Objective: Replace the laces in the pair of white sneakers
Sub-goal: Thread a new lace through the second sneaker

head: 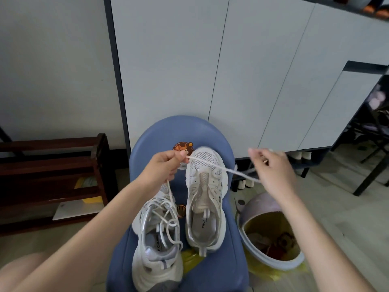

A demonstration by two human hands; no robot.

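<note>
A: Head view: your hands (163,168) (271,167) both pinch one lace (221,167), stretched over the right sneaker (205,197) on the chair (221,277).

B: Risk?

A: Pull unevenly and you'll likely drag it off.

Two white sneakers (181,211) sit on one blue chair (219,270); two hands (162,167) hold one lace (221,167); one bin (271,232) and one wooden rack (52,178) stand beside it.
</note>
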